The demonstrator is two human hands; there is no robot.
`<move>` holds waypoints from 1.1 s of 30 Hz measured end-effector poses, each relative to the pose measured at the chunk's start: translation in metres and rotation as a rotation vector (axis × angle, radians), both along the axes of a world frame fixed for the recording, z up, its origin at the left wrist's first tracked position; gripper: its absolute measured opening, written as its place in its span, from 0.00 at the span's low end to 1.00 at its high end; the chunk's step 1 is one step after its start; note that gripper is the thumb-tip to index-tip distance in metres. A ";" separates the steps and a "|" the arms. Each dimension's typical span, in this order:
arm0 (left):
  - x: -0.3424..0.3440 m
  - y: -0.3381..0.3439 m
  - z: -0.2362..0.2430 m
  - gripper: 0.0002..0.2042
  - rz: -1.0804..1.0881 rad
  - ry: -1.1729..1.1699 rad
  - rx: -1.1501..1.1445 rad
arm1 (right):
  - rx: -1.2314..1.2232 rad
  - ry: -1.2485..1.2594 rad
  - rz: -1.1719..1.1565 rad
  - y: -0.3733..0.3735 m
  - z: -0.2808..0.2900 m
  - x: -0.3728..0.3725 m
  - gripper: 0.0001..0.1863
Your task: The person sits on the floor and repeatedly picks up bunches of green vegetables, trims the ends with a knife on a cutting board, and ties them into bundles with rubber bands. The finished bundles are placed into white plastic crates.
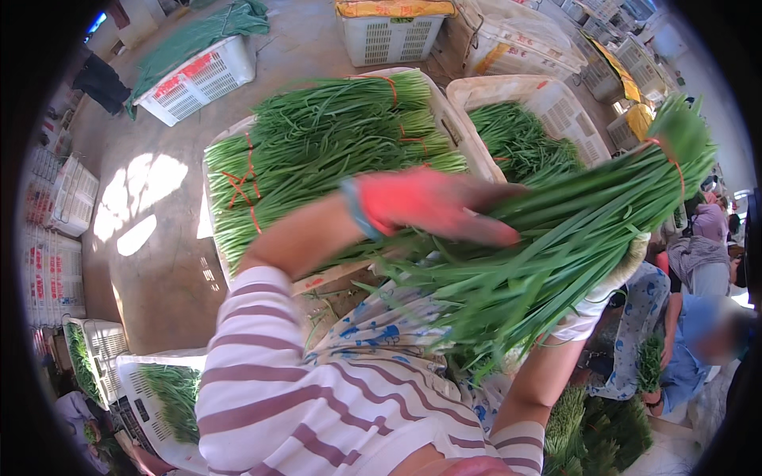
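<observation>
A big bunch of long green garlic chives [556, 214], tied with a red band near its blurred far-right end, lies across my right forearm. My right hand [635, 252] is under and behind the bunch, bearing it; its fingers are mostly hidden by the leaves. My left hand [425, 205], in a red glove with a grey cuff, reaches over the loose leaf ends, fingers stretched out and smeared by motion. Just beyond it, a white crate [459, 131] is filled with layered, red-banded chive bunches [341, 119].
Right of the full crate stands another white crate [571, 103], part-filled with chives. Farther off are a crate under green cloth [194, 75] and a crate with a yellow cover [397, 36]. A co-worker [690, 341] sits at the right, near chives on the floor [599, 428].
</observation>
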State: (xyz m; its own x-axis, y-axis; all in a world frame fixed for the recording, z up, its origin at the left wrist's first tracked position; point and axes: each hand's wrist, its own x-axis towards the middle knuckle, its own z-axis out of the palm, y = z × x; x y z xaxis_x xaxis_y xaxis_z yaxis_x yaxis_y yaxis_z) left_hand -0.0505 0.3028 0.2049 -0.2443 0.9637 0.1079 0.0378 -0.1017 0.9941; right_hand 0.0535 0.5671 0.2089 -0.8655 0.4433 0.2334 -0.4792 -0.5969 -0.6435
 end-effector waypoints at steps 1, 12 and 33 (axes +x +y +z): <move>-0.030 -0.037 0.008 0.36 0.123 0.259 -0.275 | 0.036 -0.014 -0.091 -0.033 0.001 -0.008 0.31; -0.290 -0.210 0.025 0.31 0.889 0.827 -0.767 | -0.398 -0.517 0.408 -0.255 -0.124 -0.065 0.27; -0.322 -0.117 -0.144 0.52 0.366 0.640 -0.769 | 0.463 -0.729 0.049 -0.278 -0.275 -0.313 0.43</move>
State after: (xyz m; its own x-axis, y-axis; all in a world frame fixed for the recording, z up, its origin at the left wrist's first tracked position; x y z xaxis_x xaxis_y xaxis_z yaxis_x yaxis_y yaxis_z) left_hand -0.3726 0.1862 0.0612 -0.6462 0.7068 -0.2877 0.4770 0.6684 0.5707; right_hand -0.2599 0.2888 -0.0656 -0.8852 0.3988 -0.2396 0.1673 -0.2078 -0.9638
